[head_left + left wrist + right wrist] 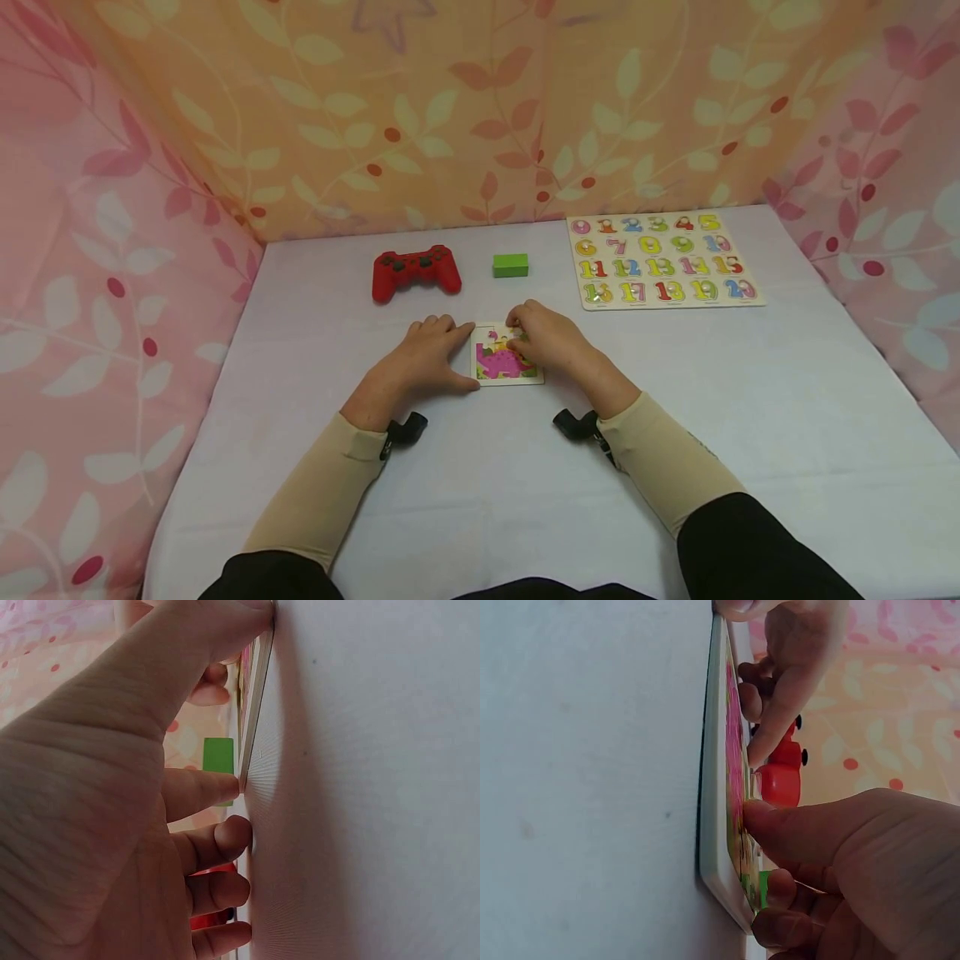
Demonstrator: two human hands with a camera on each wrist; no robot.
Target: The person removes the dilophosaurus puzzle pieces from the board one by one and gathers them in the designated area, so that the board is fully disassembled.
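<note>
A small square jigsaw puzzle (pixel 504 364) with a pink dinosaur picture and a pale frame lies flat on the table. My left hand (pixel 420 362) holds its left side, thumb at the near corner and index finger at the far corner. In the left wrist view, the other fingers of the left hand (pixel 214 881) rest beside the puzzle. Over the puzzle's far right part is my right hand (pixel 551 337), fingers curled. In the right wrist view, the right thumb (pixel 780 825) presses on the picture and the fingertips (pixel 780 926) touch near a corner. The hand hides that part.
Beyond the puzzle lie a red game controller (pixel 417 273) and a green block (pixel 511 266). A number puzzle board (pixel 667 260) sits at the back right. Flowered cloth (pixel 495 117) hangs behind a white-covered table (pixel 495 500).
</note>
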